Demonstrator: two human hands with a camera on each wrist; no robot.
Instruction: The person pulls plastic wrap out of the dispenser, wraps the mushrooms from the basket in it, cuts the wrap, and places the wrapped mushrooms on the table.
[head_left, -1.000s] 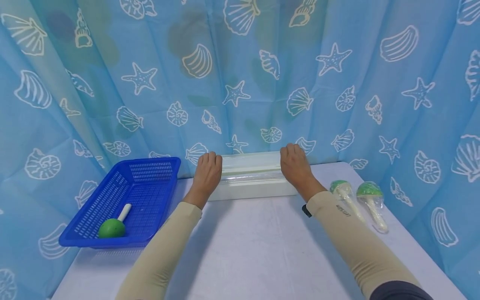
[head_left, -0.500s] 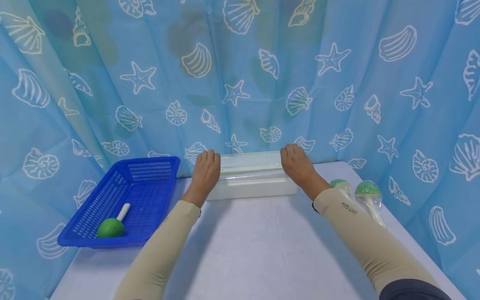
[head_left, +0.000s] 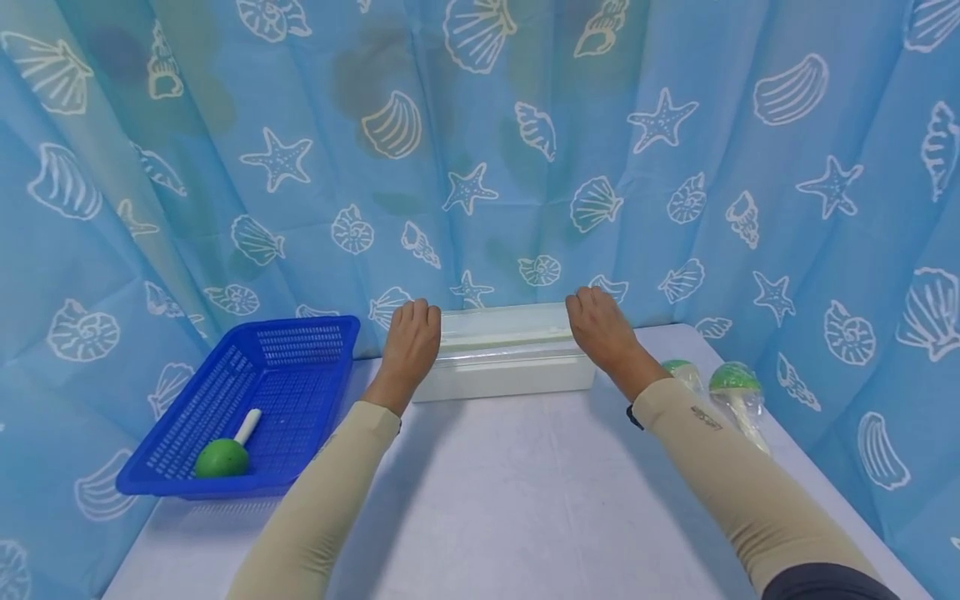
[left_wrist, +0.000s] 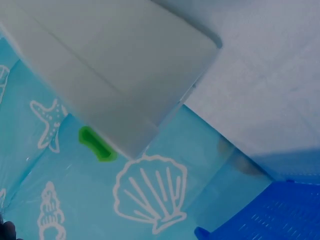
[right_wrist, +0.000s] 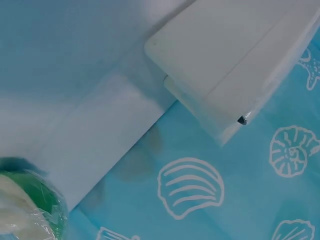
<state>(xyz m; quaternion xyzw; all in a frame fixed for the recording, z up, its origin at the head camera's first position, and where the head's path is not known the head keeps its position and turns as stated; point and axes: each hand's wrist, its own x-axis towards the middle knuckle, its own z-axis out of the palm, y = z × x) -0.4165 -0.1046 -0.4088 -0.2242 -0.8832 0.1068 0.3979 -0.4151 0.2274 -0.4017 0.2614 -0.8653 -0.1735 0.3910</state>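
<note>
A long white cling film dispenser [head_left: 504, 379] lies at the back of the table, against the curtain. Clear cling film [head_left: 510, 356] stretches across its top between the two hands. My left hand [head_left: 411, 346], fingers curled, grips the film at the dispenser's left end. At the right end my right hand [head_left: 603, 333] pinches the film too; both sets of fingertips are hidden behind the knuckles. The left wrist view shows the dispenser's end [left_wrist: 115, 65] with a small green piece [left_wrist: 97, 145] at its edge. In the right wrist view the other end [right_wrist: 225, 55] appears.
On the left stands a blue plastic basket [head_left: 345, 367] holding a green maraca [head_left: 222, 457] with a white handle. Two film-wrapped green-and-white maracas, one nearer [head_left: 737, 392] and one partly behind the forearm [head_left: 681, 371], lie at right. A shell-patterned curtain [head_left: 480, 167] hangs behind.
My right hand has shifted slightly right, and the film between the hands looks straighter. The right forearm now covers more of the wrapped maracas. My left hand has barely moved.
</note>
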